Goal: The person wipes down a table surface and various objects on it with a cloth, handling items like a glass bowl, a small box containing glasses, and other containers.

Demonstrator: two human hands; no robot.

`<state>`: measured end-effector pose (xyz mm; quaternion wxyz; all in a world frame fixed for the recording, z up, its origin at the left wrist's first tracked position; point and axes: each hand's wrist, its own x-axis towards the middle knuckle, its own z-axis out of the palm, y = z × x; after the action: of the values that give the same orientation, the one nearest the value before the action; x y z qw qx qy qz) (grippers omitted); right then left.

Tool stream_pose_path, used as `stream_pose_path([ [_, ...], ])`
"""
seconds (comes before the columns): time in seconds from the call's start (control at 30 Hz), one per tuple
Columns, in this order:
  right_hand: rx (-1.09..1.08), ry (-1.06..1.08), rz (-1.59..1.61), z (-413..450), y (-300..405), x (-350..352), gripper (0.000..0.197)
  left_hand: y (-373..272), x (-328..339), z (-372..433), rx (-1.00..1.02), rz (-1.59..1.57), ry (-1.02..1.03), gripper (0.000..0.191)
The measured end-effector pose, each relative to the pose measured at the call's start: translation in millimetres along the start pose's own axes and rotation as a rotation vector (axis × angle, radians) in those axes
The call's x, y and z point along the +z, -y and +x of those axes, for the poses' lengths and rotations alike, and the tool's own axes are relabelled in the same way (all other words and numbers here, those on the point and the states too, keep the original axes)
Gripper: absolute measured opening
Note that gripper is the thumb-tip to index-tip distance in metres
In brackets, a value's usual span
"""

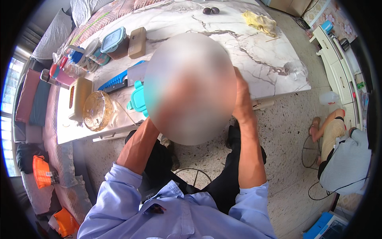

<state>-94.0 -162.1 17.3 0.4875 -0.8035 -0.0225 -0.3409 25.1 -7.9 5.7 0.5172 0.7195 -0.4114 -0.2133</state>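
A large blurred oval covers the middle of the head view, so whatever lies between my hands is hidden. My left hand (176, 97) shows only as a smudge of skin inside it. At the blur's right side, part of my right hand (242, 94) and its wrist come out, with the fingers hidden. Both forearms reach over the front edge of a marble-patterned table (253, 59). Beside the blur on the left is a turquoise snap-on container lid (138, 97), partly covered. Beyond it lie a knife with a black handle (118, 86) and a blue toothed plastic piece (115, 79).
On the left stand an amber glass bowl (97, 112), a beige plastic holder (80, 97), several bottles and a blue-lidded container (115, 41). A yellow cloth (259, 23), two dark round fruits (211, 11) and clear plastic (294, 71) lie farther off. Another person (343, 161) sits at right.
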Motion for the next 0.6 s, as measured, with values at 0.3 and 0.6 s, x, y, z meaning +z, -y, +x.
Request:
stream_pose_path([
  [0.3,0.156,0.013,-0.161,21.1,-24.8,27.1,0.035,7.8,-1.8,0.2,0.005,0.067,-0.059,0.064],
  [0.6,0.408,-0.203,0.061,9.3,-37.0,-6.9,0.034,0.7,0.1,0.8,0.006,-0.030,0.026,0.081],
])
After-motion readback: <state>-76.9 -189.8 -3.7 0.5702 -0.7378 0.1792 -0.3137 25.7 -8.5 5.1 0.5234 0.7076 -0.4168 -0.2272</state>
